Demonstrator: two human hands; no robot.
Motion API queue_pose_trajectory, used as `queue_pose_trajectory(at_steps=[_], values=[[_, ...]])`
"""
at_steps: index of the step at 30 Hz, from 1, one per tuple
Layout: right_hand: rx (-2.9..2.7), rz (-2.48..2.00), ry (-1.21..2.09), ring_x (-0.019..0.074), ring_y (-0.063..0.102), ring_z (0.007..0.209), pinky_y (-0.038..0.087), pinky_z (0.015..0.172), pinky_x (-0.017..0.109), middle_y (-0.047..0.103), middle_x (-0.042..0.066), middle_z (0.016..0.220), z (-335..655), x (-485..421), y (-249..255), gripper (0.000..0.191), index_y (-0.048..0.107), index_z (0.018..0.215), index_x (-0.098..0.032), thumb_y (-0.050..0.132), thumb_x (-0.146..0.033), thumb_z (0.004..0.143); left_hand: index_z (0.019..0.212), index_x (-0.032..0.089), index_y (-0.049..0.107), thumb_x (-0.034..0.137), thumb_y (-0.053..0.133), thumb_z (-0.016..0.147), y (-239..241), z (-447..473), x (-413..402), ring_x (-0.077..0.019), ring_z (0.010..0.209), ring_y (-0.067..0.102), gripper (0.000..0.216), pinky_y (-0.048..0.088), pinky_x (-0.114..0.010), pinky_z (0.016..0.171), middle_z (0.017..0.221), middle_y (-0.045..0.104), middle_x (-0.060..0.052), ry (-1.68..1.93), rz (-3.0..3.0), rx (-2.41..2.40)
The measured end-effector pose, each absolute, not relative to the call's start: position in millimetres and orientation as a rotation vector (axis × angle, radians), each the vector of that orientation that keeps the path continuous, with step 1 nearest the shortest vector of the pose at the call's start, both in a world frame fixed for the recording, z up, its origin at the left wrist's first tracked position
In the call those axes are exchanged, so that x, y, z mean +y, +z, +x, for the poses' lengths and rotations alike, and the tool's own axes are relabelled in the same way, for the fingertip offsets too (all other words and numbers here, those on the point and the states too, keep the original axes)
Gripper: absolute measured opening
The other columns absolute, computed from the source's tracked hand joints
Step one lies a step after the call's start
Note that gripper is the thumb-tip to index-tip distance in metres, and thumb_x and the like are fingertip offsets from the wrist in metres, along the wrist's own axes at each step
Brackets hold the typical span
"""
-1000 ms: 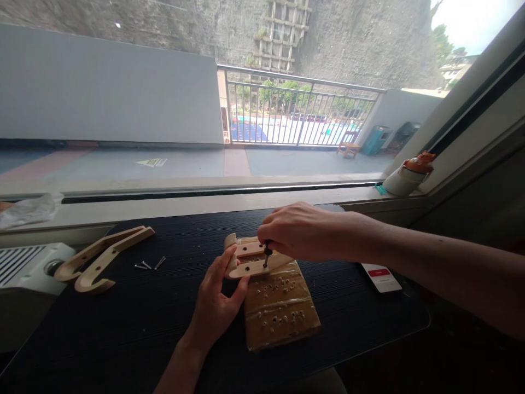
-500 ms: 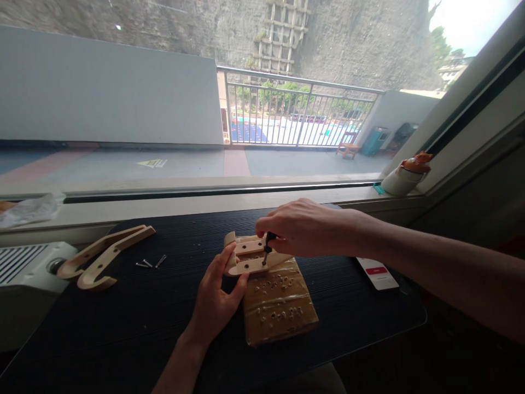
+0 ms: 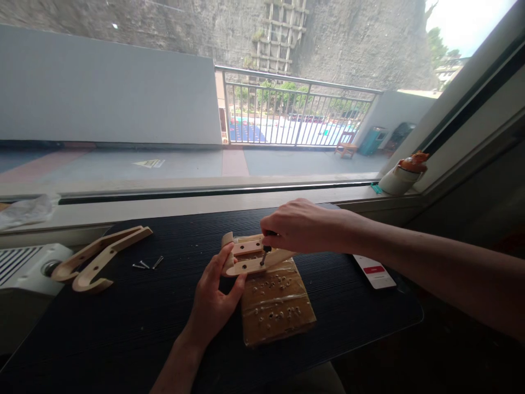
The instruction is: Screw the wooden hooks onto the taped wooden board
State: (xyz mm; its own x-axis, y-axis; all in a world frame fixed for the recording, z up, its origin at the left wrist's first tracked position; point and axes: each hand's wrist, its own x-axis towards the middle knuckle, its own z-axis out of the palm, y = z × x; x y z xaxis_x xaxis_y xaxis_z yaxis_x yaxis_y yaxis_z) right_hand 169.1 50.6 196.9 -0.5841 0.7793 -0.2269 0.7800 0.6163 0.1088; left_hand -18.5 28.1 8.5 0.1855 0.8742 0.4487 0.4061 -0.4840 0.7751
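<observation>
My right hand [image 3: 293, 225] is closed around the dark handle of a screwdriver [image 3: 265, 255]. Its shaft points down into a hole of the nearer wooden hook [image 3: 251, 267], which has another dark hole toward its left end. A second wooden piece [image 3: 247, 248] lies just behind it. Both rest on a tape-wrapped cardboard block [image 3: 279, 314] pitted with many small holes. My left hand [image 3: 217, 290] grips the left ends of the wooden pieces, thumb at the near side and fingers on the curved end. The screw under the tip is too small to make out.
Two more wooden hooks [image 3: 102, 258] lie at the table's left, with several screws [image 3: 148, 264] beside them. A phone [image 3: 374, 272] rests at the right, partly under my forearm. Behind the dark table [image 3: 172, 323] runs a windowsill with a white pot [image 3: 400, 179] and a plastic bag [image 3: 30, 210].
My right hand has turned slightly at the screwdriver, showing its handle from another angle. The whole view has shifted a little; my left hand keeps its hold.
</observation>
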Motion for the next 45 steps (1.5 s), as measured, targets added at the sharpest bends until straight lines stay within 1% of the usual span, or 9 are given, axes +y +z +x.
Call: queue_pose_trajectory(at_steps=[3, 10, 17, 21, 24, 29, 38, 41, 45], values=[[2.626, 1.231, -0.036, 0.0133, 0.048, 0.058, 0.024, 0.052, 0.026, 0.063, 0.004, 0.072, 171, 49, 202, 0.028, 0.062, 0.098, -0.018, 0.043, -0.031, 0.083, 0.133, 0.026, 0.036, 0.024, 0.059, 0.079, 8, -19, 28, -0.0194, 0.099, 0.057, 0.059, 0.042, -0.038, 0.095, 0.109, 0.056, -0.005, 1.267, 1.98, 1.192], [2.673, 1.146, -0.077, 0.0115, 0.044, 0.057, 0.023, 0.052, 0.025, 0.061, 0.004, 0.071, 166, 50, 200, 0.023, 0.062, 0.086, -0.016, 0.04, -0.022, 0.083, 0.133, 0.025, 0.036, 0.022, 0.059, 0.079, 8, -19, 29, -0.0187, 0.098, 0.057, 0.059, 0.041, -0.036, 0.096, 0.108, 0.057, -0.004, 1.258, 1.991, 1.196], [2.656, 1.371, 0.033, 0.011, 0.04, 0.049, 0.02, 0.047, 0.025, 0.058, 0.004, 0.061, 165, 51, 184, 0.031, 0.062, 0.079, -0.015, 0.038, -0.035, 0.085, 0.133, 0.025, 0.036, 0.022, 0.059, 0.079, 10, -18, 28, -0.0197, 0.103, 0.055, 0.058, 0.04, -0.038, 0.098, 0.111, 0.056, -0.005, 1.264, 1.997, 1.185], [2.657, 1.319, 0.064, 0.0127, 0.046, 0.054, 0.021, 0.05, 0.026, 0.061, 0.005, 0.064, 167, 52, 186, 0.034, 0.063, 0.081, -0.016, 0.038, -0.039, 0.086, 0.133, 0.025, 0.036, 0.021, 0.06, 0.079, 9, -18, 28, -0.0187, 0.101, 0.055, 0.059, 0.04, -0.036, 0.097, 0.109, 0.057, -0.004, 1.272, 1.987, 1.19], [2.708, 1.194, -0.075, 0.0134, 0.051, 0.063, 0.025, 0.054, 0.025, 0.063, 0.005, 0.074, 168, 50, 195, 0.025, 0.061, 0.093, -0.017, 0.041, -0.03, 0.085, 0.133, 0.024, 0.036, 0.021, 0.06, 0.079, 9, -19, 28, -0.0187, 0.104, 0.054, 0.059, 0.04, -0.035, 0.097, 0.111, 0.056, -0.004, 1.272, 1.991, 1.184], [2.673, 1.109, -0.137, 0.0133, 0.05, 0.068, 0.027, 0.057, 0.024, 0.062, 0.006, 0.077, 167, 49, 199, 0.017, 0.059, 0.084, -0.015, 0.042, -0.018, 0.083, 0.133, 0.025, 0.035, 0.022, 0.06, 0.079, 9, -19, 28, -0.0179, 0.099, 0.055, 0.06, 0.04, -0.034, 0.096, 0.108, 0.056, -0.003, 1.253, 1.989, 1.189], [2.6, 1.357, -0.017, 0.0114, 0.042, 0.052, 0.022, 0.049, 0.025, 0.059, 0.004, 0.064, 170, 56, 187, 0.03, 0.06, 0.083, -0.015, 0.037, -0.033, 0.087, 0.133, 0.025, 0.036, 0.022, 0.059, 0.079, 9, -19, 28, -0.0186, 0.1, 0.056, 0.059, 0.042, -0.034, 0.095, 0.111, 0.056, -0.004, 1.244, 1.993, 1.196], [2.601, 1.294, -0.017, 0.013, 0.047, 0.058, 0.023, 0.052, 0.026, 0.062, 0.006, 0.071, 171, 56, 193, 0.029, 0.062, 0.086, -0.015, 0.04, -0.033, 0.086, 0.133, 0.025, 0.036, 0.021, 0.06, 0.079, 9, -19, 28, -0.0183, 0.099, 0.056, 0.06, 0.041, -0.034, 0.095, 0.109, 0.056, -0.004, 1.249, 1.996, 1.195], [2.673, 1.164, -0.149, 0.013, 0.05, 0.069, 0.029, 0.059, 0.025, 0.063, 0.005, 0.08, 170, 54, 203, 0.019, 0.061, 0.09, -0.018, 0.046, -0.021, 0.08, 0.133, 0.025, 0.035, 0.021, 0.06, 0.079, 9, -19, 29, -0.0178, 0.1, 0.055, 0.06, 0.041, -0.034, 0.096, 0.109, 0.055, -0.004, 1.26, 1.991, 1.169]])
